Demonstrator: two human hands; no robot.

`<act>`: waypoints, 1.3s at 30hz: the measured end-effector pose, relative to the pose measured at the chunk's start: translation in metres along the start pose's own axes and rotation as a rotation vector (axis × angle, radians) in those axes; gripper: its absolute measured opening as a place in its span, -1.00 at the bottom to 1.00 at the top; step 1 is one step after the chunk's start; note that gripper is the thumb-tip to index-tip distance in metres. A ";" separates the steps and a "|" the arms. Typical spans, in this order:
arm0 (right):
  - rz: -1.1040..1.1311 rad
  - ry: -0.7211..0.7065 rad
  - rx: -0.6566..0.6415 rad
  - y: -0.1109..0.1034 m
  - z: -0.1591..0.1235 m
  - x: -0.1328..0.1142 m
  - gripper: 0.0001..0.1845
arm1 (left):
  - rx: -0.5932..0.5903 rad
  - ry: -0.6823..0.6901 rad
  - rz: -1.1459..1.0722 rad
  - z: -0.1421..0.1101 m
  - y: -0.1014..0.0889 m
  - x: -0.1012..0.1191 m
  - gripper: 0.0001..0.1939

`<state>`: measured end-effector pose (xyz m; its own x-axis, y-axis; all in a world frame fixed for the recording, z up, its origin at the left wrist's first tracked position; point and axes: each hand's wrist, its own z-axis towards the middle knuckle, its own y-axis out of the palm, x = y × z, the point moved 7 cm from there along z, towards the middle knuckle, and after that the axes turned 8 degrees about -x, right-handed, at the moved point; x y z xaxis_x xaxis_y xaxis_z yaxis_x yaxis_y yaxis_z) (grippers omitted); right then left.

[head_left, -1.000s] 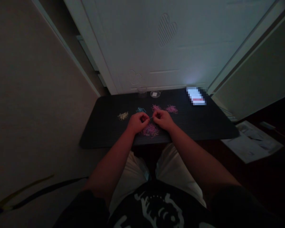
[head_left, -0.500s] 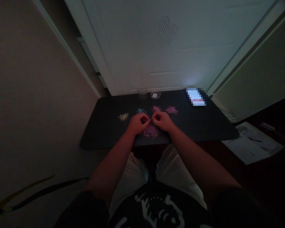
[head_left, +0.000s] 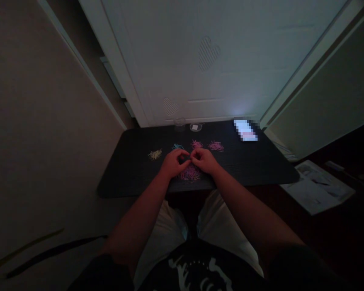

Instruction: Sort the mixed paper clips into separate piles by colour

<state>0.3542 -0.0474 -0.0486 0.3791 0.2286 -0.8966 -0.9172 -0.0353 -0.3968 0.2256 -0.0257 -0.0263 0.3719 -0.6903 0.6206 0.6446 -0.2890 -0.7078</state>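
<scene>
My left hand [head_left: 172,163] is over the front of the dark table, its thumb and index finger curved and a little apart. Facing it, my right hand [head_left: 205,161] pinches with thumb and index finger; whatever is in that pinch is too small to make out. The fingertips of both hands nearly meet. Just below them lies a mixed heap of thin pink and purple strands [head_left: 190,173]. Beyond my hands are a small blue pile [head_left: 178,146], a pink pile [head_left: 197,144] and another pink pile [head_left: 216,146]. A pale yellow pile [head_left: 155,154] sits to the left.
A clear cup-like container [head_left: 179,125] and a round clear lid with a white square [head_left: 195,127] stand at the back of the dark table [head_left: 124,173]. A lit phone [head_left: 245,130] lies back right. A white door [head_left: 157,60] rises behind.
My left thumb and index finger have parted from their pinch. My right hand stays pinched, close to the left. The view has tilted slightly, so the table sits lower.
</scene>
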 end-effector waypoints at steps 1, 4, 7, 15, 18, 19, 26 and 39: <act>0.007 0.005 -0.005 0.001 0.000 0.001 -0.96 | 0.006 0.006 0.003 0.000 -0.001 0.001 -0.74; 0.029 0.008 -0.017 0.002 0.001 0.002 -0.96 | 0.031 0.015 -0.003 0.000 -0.003 0.001 -0.71; 0.027 0.008 -0.015 0.002 0.001 0.003 -0.96 | 0.006 0.046 -0.015 0.002 -0.001 0.002 -0.86; -0.015 0.012 0.037 -0.003 0.001 -0.001 -0.99 | 0.004 0.040 -0.033 0.002 -0.002 0.000 -0.93; 0.005 0.012 0.053 -0.004 0.002 -0.001 -0.97 | 0.008 0.027 -0.023 0.001 -0.003 0.000 -0.92; 0.012 0.010 0.060 -0.004 0.002 -0.001 -0.97 | 0.008 0.023 -0.018 0.001 -0.003 0.000 -0.92; 0.003 0.001 0.041 -0.003 0.002 -0.003 -0.97 | 0.009 0.026 -0.010 0.002 -0.003 -0.002 -0.86; 0.041 0.010 0.071 -0.005 0.002 0.001 -0.95 | 0.036 0.009 -0.036 0.002 -0.006 -0.002 -0.92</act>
<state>0.3586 -0.0450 -0.0471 0.3424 0.2184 -0.9138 -0.9381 0.0247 -0.3455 0.2221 -0.0212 -0.0231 0.3422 -0.6858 0.6423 0.6812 -0.2898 -0.6723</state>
